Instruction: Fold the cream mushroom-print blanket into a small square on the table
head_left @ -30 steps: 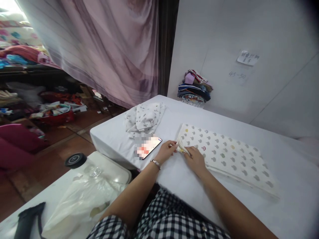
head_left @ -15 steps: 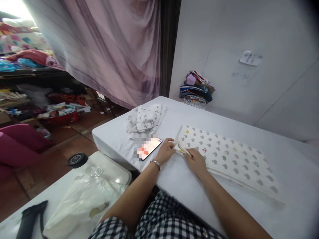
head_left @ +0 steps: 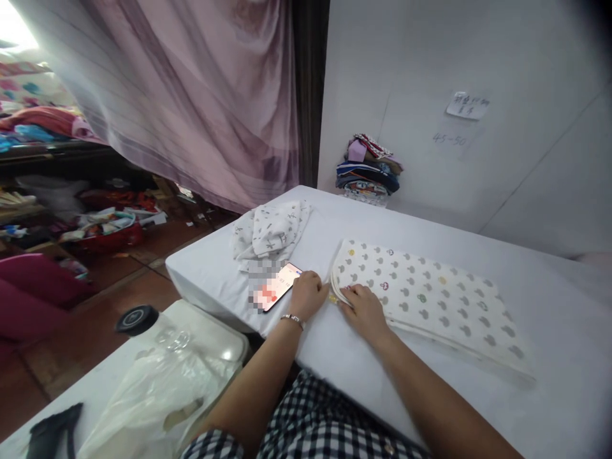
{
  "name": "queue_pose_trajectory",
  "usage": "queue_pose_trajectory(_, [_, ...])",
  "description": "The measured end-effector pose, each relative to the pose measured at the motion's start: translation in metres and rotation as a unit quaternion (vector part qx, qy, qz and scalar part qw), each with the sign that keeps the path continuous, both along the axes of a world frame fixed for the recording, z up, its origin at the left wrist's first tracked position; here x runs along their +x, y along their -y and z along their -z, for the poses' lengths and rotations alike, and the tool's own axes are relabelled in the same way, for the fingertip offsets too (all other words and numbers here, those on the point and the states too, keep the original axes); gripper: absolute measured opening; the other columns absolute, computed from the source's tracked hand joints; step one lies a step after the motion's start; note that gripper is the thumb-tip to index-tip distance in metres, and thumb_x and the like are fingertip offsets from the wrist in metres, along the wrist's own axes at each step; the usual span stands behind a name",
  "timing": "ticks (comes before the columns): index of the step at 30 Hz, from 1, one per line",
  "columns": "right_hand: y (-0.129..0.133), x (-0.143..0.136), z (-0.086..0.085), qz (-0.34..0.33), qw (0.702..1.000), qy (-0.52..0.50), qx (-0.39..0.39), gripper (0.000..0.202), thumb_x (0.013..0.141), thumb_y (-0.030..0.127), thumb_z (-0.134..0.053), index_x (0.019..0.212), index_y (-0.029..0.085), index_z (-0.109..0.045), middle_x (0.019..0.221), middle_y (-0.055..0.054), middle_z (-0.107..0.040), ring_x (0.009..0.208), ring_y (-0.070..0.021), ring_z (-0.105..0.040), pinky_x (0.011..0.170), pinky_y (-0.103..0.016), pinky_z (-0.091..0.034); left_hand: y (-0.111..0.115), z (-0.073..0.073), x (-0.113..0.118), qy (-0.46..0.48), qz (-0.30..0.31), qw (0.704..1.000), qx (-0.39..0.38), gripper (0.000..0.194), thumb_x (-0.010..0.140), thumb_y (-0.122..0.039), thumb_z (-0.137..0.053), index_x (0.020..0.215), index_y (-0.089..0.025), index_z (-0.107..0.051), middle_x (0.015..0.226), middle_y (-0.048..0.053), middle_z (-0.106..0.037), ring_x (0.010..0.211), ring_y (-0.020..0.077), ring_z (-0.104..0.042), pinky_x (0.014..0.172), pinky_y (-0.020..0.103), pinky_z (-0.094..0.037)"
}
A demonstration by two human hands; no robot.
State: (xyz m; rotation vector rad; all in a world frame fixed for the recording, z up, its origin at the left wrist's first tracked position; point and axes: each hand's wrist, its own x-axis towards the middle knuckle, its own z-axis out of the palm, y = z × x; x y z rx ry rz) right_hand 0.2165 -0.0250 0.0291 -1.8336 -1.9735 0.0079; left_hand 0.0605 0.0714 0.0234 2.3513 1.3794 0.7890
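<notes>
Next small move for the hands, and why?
I'd probably press the right hand down along the near left corner of the long folded cloth: the layers there look bowed, not flat. That hand is on the corner already, and the left hand is close beside it.

"What's around you?"
"A pale wall (head_left: pixel 406 64) ahead of me, a mauve curtain (head_left: pixel 215 108) to my left, reddish-brown floor tiles (head_left: pixel 115 280) beyond my white-covered table (head_left: pixel 344 376)."
"And the light?"
"A bright glow (head_left: pixel 16 22), upper left."
</notes>
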Motion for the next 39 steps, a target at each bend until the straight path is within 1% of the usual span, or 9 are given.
queue_pose_trajectory(4, [-0.001, -0.001, 0.000, -0.003, 1.000, 0.021, -0.003, 0.026, 0.087, 0.032, -0.047, 0.109, 0.027, -0.059, 0.093, -0.005, -0.055, 0.087, -0.0200, -0.049, 0.076, -0.031, -0.038, 0.003, -0.006, 0.004, 0.026, -0.022, 0.999, 0.038, 0.005, 0.076, -0.021, -0.054, 0.072, -0.019, -0.056, 0.083, 0.005, -0.059, 0.087, 0.0197, -0.053, 0.079, 0.033, -0.039])
queue_pose_trajectory(8, [-0.003, -0.001, 0.001, -0.001, 1.000, 0.016, -0.009, 0.026, 0.087, 0.035, -0.047, 0.107, 0.026, -0.061, 0.095, -0.006, -0.056, 0.087, -0.0200, -0.049, 0.077, -0.032, -0.038, 0.011, -0.012, 0.013, 0.047, 0.022, 0.996, 0.066, 0.012, 0.083, -0.029, -0.049, 0.086, -0.021, -0.058, 0.089, 0.005, -0.062, 0.088, 0.0183, -0.054, 0.082, 0.032, -0.037])
queue_pose_trajectory(13, [0.002, 0.010, -0.003, -0.037, 0.998, -0.056, -0.019, 0.031, 0.084, 0.036, -0.052, 0.112, 0.024, -0.059, 0.100, -0.006, -0.059, 0.095, -0.0200, -0.052, 0.083, -0.032, -0.041, 0.010, -0.010, 0.021, -0.007, -0.008, 0.999, -0.045, 0.022, 0.077, -0.042, -0.057, 0.081, -0.020, -0.059, 0.072, 0.002, -0.062, 0.071, 0.0168, -0.056, 0.065, 0.028, -0.038])
queue_pose_trajectory(16, [0.020, 0.034, -0.007, -0.047, 0.992, -0.120, -0.011, 0.030, 0.084, 0.030, -0.051, 0.112, 0.025, -0.060, 0.110, -0.005, -0.059, 0.103, -0.0198, -0.051, 0.090, -0.034, -0.041, 0.003, -0.006, 0.020, 0.029, -0.010, 0.994, -0.104, 0.018, 0.078, -0.037, -0.056, 0.087, -0.021, -0.058, 0.074, 0.000, -0.063, 0.067, 0.0144, -0.056, 0.059, 0.025, -0.037])
queue_pose_trajectory(18, [0.038, 0.058, -0.008, -0.008, 0.990, -0.139, -0.002, 0.028, 0.084, 0.030, -0.049, 0.108, 0.024, -0.062, 0.112, -0.005, -0.060, 0.105, -0.0207, -0.051, 0.091, -0.036, -0.041, 0.001, -0.004, 0.018, 0.048, -0.007, 0.992, -0.115, 0.017, 0.079, -0.035, -0.056, 0.089, -0.022, -0.058, 0.074, -0.001, -0.063, 0.068, 0.0142, -0.057, 0.060, 0.024, -0.038])
queue_pose_trajectory(21, [0.073, 0.097, -0.006, 0.077, 0.987, -0.144, 0.002, 0.026, 0.085, 0.032, -0.046, 0.098, 0.024, -0.066, 0.106, -0.005, -0.062, 0.100, -0.0211, -0.054, 0.087, -0.036, -0.044, 0.003, -0.007, 0.018, 0.055, 0.005, 0.997, -0.057, 0.016, 0.080, -0.028, -0.054, 0.093, -0.021, -0.059, 0.080, 0.002, -0.063, 0.076, 0.0162, -0.057, 0.069, 0.027, -0.041])
queue_pose_trajectory(25, [0.115, 0.135, 0.000, 0.166, 0.977, -0.135, 0.023, 0.026, 0.085, 0.037, -0.047, 0.089, 0.024, -0.068, 0.101, -0.005, -0.063, 0.098, -0.0215, -0.055, 0.087, -0.037, -0.044, 0.017, -0.018, 0.027, 0.034, 0.113, 0.991, 0.056, 0.018, 0.084, -0.027, -0.050, 0.096, -0.021, -0.061, 0.101, 0.006, -0.062, 0.097, 0.0200, -0.053, 0.087, 0.034, -0.036])
queue_pose_trajectory(30, [0.127, 0.141, 0.003, 0.150, 0.983, -0.104, 0.028, 0.028, 0.086, 0.040, -0.047, 0.094, 0.025, -0.069, 0.104, -0.005, -0.062, 0.101, -0.0216, -0.053, 0.091, -0.037, -0.042, 0.033, -0.022, 0.052, -0.009, 0.294, 0.953, 0.069, 0.019, 0.085, -0.030, -0.050, 0.099, -0.025, -0.064, 0.101, 0.004, -0.062, 0.099, 0.0196, -0.051, 0.088, 0.035, -0.036])
queue_pose_trajectory(39, [0.102, 0.123, -0.001, 0.049, 0.997, -0.038, 0.043, 0.026, 0.089, 0.033, -0.045, 0.097, 0.023, -0.068, 0.099, -0.008, -0.062, 0.092, -0.0229, -0.054, 0.082, -0.039, -0.045, 0.030, -0.004, 0.063, -0.077, 0.345, 0.930, 0.104, 0.021, 0.084, -0.033, -0.054, 0.099, -0.022, -0.063, 0.099, 0.005, -0.061, 0.091, 0.0202, -0.052, 0.078, 0.036, -0.040])
